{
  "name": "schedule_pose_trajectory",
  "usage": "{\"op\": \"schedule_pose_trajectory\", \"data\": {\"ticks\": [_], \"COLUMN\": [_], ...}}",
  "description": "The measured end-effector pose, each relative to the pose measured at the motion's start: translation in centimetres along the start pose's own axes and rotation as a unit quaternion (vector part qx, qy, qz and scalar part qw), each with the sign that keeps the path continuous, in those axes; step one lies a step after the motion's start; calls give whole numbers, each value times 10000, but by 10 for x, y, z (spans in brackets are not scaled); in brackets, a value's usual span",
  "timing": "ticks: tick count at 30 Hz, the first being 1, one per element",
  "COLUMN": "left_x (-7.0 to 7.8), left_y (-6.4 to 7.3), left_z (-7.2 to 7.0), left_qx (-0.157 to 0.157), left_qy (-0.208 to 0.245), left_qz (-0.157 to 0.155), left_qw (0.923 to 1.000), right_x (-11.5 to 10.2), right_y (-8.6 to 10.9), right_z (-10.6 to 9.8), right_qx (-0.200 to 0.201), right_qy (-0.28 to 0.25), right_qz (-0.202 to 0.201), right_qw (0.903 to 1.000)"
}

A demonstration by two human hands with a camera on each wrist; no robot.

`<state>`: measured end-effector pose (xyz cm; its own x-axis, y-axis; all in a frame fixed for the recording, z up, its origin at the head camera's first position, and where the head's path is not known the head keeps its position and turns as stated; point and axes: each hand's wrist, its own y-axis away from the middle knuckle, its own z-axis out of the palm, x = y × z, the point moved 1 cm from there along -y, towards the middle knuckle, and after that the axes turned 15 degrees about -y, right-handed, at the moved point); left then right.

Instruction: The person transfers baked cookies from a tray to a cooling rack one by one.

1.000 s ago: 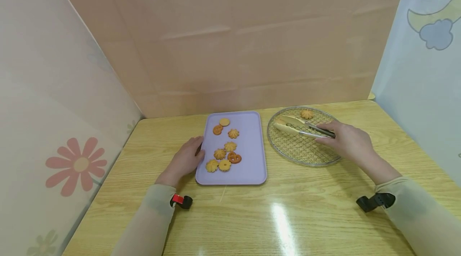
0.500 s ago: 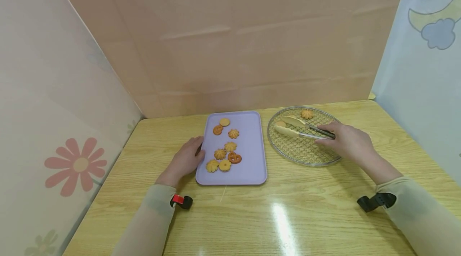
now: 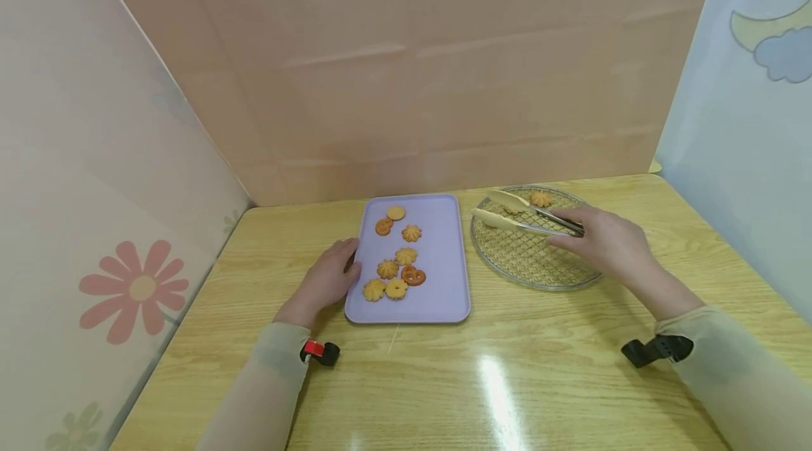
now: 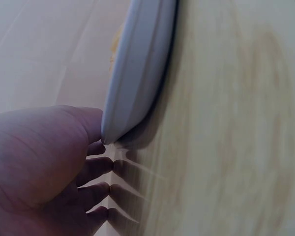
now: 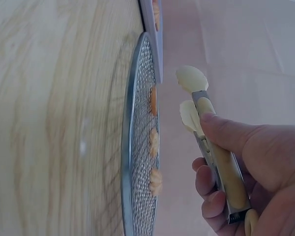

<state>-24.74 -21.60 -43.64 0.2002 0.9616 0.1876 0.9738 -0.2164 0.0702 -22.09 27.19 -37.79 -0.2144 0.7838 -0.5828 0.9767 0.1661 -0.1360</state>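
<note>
My right hand grips a pair of tongs with cream tips above the round wire rack. In the right wrist view, the tongs' tips stand apart with nothing between them. On the rack lie a flower-shaped cookie and other cookies, such as this thin one; the tongs hide part of them in the head view. My left hand rests by the left rim of a purple tray. Its thumb touches the rim, while the other fingertips meet the table.
Several cookies lie on the tray, among them a pretzel, a ring cookie and a round one. Tray and rack stand side by side on the wooden table. Pale panels close in the back and both sides.
The tongs have lifted and shifted slightly left in my right hand; a round cookie seen between their tips before is no longer visible there in the head view. My left hand has stayed put.
</note>
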Motion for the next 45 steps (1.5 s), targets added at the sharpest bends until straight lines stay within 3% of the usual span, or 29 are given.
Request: {"op": "schedule_pose_trajectory", "data": {"ticks": [7, 14, 21, 28, 45], "left_x": [0, -1, -1, -1, 1], "left_y": [-1, -1, -1, -2, -1], "left_z": [-1, -1, 0, 1, 1], "left_qx": [12, -2, 14, 93, 45], "left_qy": [-34, -38, -43, -71, 6], "left_qz": [42, 46, 39, 104, 13], "left_qw": [10000, 10000, 10000, 9999, 10000], "right_x": [-16, -31, -45, -60, -84], "right_y": [-5, -5, -12, -26, -66], "right_z": [9, 21, 36, 49, 77], "right_qx": [-30, -118, -220, -34, 24], "right_qy": [-161, -201, -254, -121, 137], "right_qz": [-263, -786, -846, -1154, -1163], "right_qw": [9995, 9966, 9958, 9932, 9931]}}
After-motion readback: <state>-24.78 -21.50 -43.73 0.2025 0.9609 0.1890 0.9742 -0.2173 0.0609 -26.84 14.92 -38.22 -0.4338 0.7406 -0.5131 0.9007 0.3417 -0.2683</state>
